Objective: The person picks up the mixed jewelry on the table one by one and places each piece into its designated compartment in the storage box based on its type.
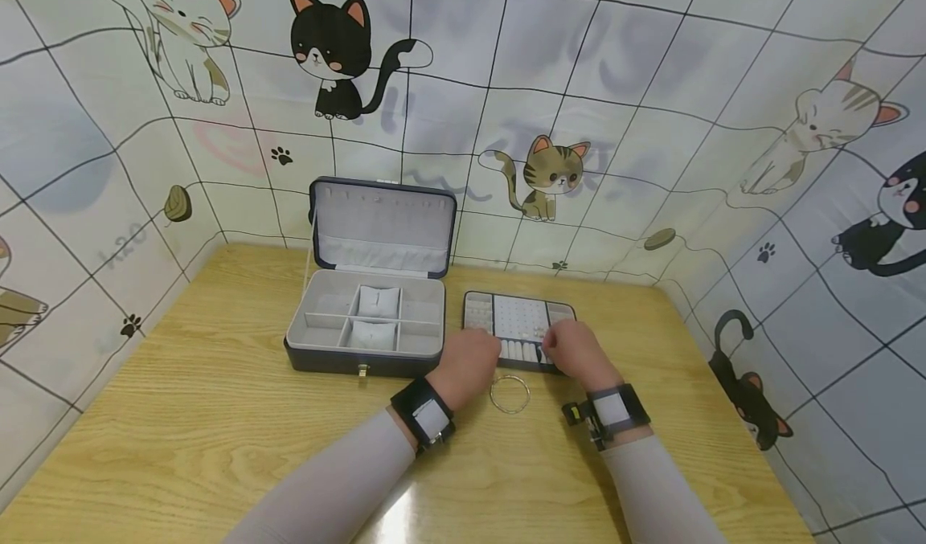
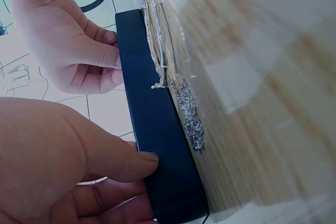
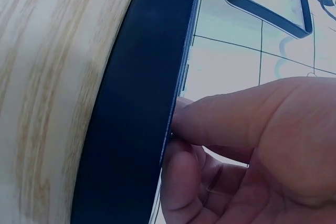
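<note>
A shallow dark-rimmed jewelry tray (image 1: 520, 309) with pale compartments, an earring panel and ring rolls (image 1: 515, 349) lies on the table. My left hand (image 1: 470, 359) grips its front left corner; in the left wrist view the thumb (image 2: 144, 163) presses the dark front wall, the other fingers curled behind it. Over the ring rolls at the front right is my right hand (image 1: 576, 353). Its thumb and forefinger pinch together at the rim in the right wrist view, around something tiny whose kind I cannot tell. A thin gold-coloured bangle (image 1: 510, 394) lies in front of the tray.
Left of the tray stands an open dark jewelry box (image 1: 365, 362), its lid (image 1: 383, 227) leaning back and two white cushions (image 1: 379, 302) in the middle compartments. A cat-print curtain (image 1: 448, 110) hangs behind the wooden table (image 1: 217, 415) and along both sides.
</note>
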{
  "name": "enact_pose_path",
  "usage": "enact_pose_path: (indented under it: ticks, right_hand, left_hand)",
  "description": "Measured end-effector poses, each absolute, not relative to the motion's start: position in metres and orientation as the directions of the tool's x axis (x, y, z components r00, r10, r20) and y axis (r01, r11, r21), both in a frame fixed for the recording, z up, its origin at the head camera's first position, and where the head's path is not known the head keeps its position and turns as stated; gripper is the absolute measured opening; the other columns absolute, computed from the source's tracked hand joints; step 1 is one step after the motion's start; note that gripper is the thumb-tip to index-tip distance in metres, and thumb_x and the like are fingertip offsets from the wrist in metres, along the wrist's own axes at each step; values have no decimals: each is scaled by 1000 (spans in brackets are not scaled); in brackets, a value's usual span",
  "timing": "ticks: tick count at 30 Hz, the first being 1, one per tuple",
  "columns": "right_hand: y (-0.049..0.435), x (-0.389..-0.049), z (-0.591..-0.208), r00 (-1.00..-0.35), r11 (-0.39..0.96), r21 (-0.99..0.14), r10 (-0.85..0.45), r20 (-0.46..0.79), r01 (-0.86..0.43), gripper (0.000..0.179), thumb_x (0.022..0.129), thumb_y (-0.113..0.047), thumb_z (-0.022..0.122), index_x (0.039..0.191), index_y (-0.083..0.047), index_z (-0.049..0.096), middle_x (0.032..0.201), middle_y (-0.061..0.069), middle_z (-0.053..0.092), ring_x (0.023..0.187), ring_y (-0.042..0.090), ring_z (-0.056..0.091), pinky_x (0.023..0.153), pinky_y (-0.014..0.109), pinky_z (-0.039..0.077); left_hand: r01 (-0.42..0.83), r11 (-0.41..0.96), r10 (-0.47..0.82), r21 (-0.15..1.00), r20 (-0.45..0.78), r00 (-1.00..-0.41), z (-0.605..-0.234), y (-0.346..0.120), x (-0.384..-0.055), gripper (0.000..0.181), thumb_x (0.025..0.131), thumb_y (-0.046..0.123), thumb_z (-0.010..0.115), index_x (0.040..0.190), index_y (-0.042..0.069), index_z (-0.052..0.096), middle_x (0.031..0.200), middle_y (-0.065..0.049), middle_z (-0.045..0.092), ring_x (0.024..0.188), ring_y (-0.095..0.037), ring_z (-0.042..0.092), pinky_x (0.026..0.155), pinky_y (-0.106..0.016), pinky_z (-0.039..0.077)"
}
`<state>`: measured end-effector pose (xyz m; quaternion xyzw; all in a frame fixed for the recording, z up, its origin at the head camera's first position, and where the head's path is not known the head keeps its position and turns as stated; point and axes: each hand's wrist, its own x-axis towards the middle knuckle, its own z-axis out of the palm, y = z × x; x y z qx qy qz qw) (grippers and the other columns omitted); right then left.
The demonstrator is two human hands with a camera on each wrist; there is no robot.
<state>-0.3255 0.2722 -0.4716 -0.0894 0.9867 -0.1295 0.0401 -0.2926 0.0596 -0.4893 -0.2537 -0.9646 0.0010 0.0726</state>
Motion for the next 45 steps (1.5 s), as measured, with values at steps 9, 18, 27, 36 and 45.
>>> enact_pose_path:
  ticks: [9,18,27,36,45]
  right_hand:
    - [269,-323,-472,-985,953,-263,-165,-46,-148,12,94,-6,73,82,-7,71,84,8,69,73,20,60,66,32,52]
    - [268,-323,-473,-986,956,-247,-167,-22,-156,16,95,-4,71,78,-7,71,79,7,67,69,19,59,62,31,49]
    - [269,-324,-475,-985,956,-246,-169,-27,-158,16,94,-4,71,78,-8,71,80,7,67,70,19,59,64,30,50]
    - [271,-324,-474,-984,954,-253,-172,-37,-158,9,95,-5,72,86,-6,75,88,8,71,77,20,62,71,35,55]
    - [273,-322,-472,-984,946,-284,-172,-40,-154,10,96,-6,72,86,-7,73,87,7,70,77,20,61,71,35,54]
  left_hand:
    - [489,871,490,-47,159,-857,-488,58,-290,5,96,19,75,96,18,79,82,0,72,73,-16,65,55,-32,53]
    - [495,868,495,-46,174,-851,-488,58,-290,5,96,18,75,96,17,79,82,0,73,73,-16,66,54,-32,53]
    - [489,871,489,-43,164,-857,-489,59,-290,4,95,19,76,95,16,79,81,-1,72,72,-16,64,54,-32,53]
    - [488,871,489,-48,170,-856,-489,59,-290,4,95,18,75,94,17,79,81,-1,72,72,-16,64,54,-32,53]
    - [479,876,481,-56,178,-859,-489,59,-289,5,96,19,76,95,17,80,79,-1,72,70,-15,64,52,-31,52]
